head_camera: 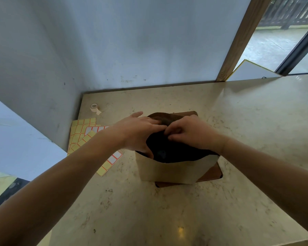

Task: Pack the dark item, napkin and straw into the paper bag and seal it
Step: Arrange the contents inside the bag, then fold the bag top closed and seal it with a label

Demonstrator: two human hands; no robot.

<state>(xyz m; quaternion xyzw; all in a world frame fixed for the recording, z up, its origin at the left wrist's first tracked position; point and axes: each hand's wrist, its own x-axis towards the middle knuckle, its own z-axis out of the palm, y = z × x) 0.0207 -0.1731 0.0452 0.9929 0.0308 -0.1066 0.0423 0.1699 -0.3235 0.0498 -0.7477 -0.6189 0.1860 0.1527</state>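
Both hands work at the mouth of the paper bag (174, 170), at the centre of the frame. The right hand (190, 133) has its fingers curled in tight, and appears to be pinching the dark item (167, 150) at its top; what the fingertips actually hold is hidden by the knuckles. The left hand (140, 132) lies over the item's left side with the thumb low near the bag's rim and the fingers fairly straight, pressing, not clutching. My judgement is that one hand steadies while the other feeds the item down, since the item is bulky and fills the opening from edge to edge.

The dark item sits partly inside the bag, its upper part bulging above the rim. The bag stands upright with its mouth spread wide, resting on a brown mat (212, 174) on the counter (167, 210); the flat base likely keeps the bag from tipping under the push.

No napkin or straw can be made out. To the left of the bag lie sheets of yellow and white labels (82, 134), partly under the left forearm. A small roll of tape (94, 107) lies beyond them, toward the wall at centre left. Either could serve for sealing. The bag is not yet closed.
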